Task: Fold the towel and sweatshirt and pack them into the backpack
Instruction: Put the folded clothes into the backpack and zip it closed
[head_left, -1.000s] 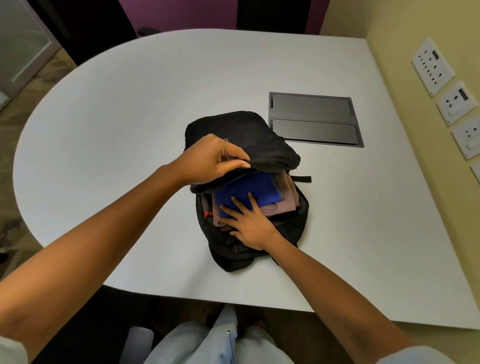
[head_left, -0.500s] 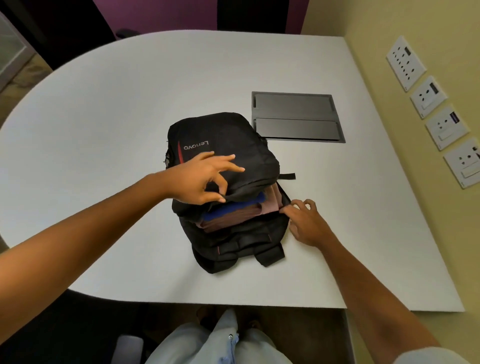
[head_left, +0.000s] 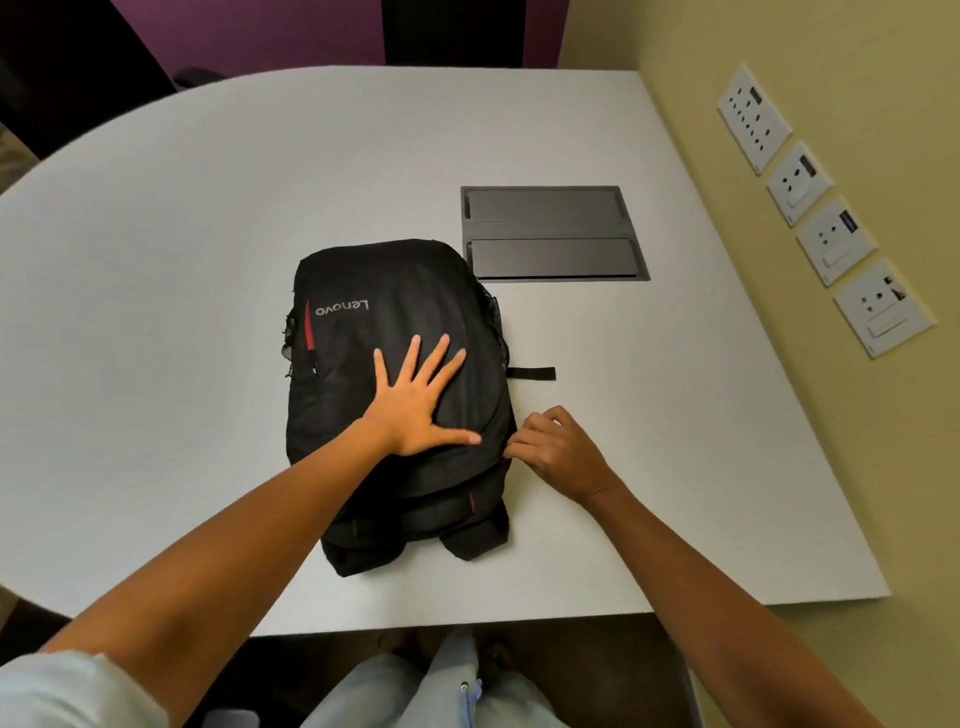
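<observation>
The black backpack (head_left: 384, 291) with a red stripe and grey lettering lies flat on the white table (head_left: 156, 249), its front flap down over the opening. My left hand (head_left: 415, 400) presses flat on the flap, fingers spread. My right hand (head_left: 556, 452) sits at the bag's right edge with fingers curled, pinching something small at the seam there; what it pinches is hidden. The towel and sweatshirt are out of sight under the flap.
A grey hatch panel (head_left: 553, 234) is set into the table just behind and right of the bag. Several wall sockets (head_left: 826, 213) line the yellow wall on the right. The table's near edge runs just in front of the bag.
The flap has come down over the blue and pink cloth, which no longer shows. My left hand went from holding the flap to pressing flat on it. My right hand stayed at the bag's right edge.
</observation>
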